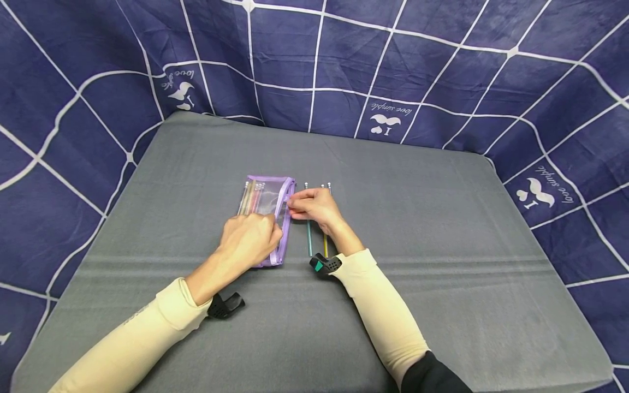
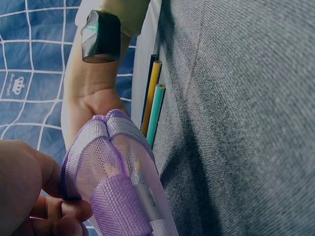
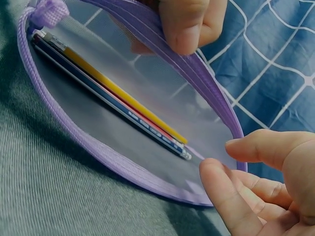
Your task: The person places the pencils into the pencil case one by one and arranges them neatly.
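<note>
A clear mesh pencil pouch (image 1: 282,245) with purple edging lies left of the table's middle, its zipped side gaping. Through its wall show several pencils (image 1: 253,197); inside, the right wrist view shows a yellow pencil (image 3: 123,93) beside a dark blue one (image 3: 123,118). My left hand (image 1: 250,237) pinches the upper lip of the opening between thumb and fingers. At the mouth is my right hand (image 1: 314,206), thumb and index fingertips apart beside the purple rim, with no pencil between them.
Right of the pouch, partly behind my right hand, lie a teal pencil (image 1: 309,243), a yellow pencil (image 1: 325,245) and a dark pencil (image 2: 153,60). Grey cloth (image 1: 417,234) covers the table. A blue checked curtain (image 1: 285,49) hangs behind it.
</note>
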A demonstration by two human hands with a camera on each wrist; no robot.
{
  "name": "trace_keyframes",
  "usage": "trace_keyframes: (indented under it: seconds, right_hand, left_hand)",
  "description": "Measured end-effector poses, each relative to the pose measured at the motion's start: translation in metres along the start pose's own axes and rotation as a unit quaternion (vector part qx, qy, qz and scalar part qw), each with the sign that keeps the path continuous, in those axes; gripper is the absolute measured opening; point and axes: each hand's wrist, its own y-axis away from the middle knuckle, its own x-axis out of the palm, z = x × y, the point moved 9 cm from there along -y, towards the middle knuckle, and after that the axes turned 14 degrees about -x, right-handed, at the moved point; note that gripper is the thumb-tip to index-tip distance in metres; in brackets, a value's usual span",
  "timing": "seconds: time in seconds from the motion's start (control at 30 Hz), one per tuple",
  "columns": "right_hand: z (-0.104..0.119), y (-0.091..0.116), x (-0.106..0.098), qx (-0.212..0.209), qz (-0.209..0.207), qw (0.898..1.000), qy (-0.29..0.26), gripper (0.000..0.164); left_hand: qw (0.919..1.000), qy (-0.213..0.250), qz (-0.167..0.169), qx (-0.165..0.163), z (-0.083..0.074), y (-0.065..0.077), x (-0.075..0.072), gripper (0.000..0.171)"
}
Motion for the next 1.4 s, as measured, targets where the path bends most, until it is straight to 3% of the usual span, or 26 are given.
trace_keyframes:
  seconds: [0.47, 1.4]
  right_hand:
    - [0.002, 0.004, -0.022, -0.005, -0.014, 1.000, 0.021, 0.032]
    - [0.005, 0.013, -0.075, -0.007, -0.047, 0.998, 0.038, 0.027]
  left_hand:
    - [1.0000, 0.003, -0.007, 0.001, 0.000, 0.001, -0.001, 0.027]
    - [0.9999, 0.009, -0.004, 0.001, 0.000, 0.002, 0.000, 0.026]
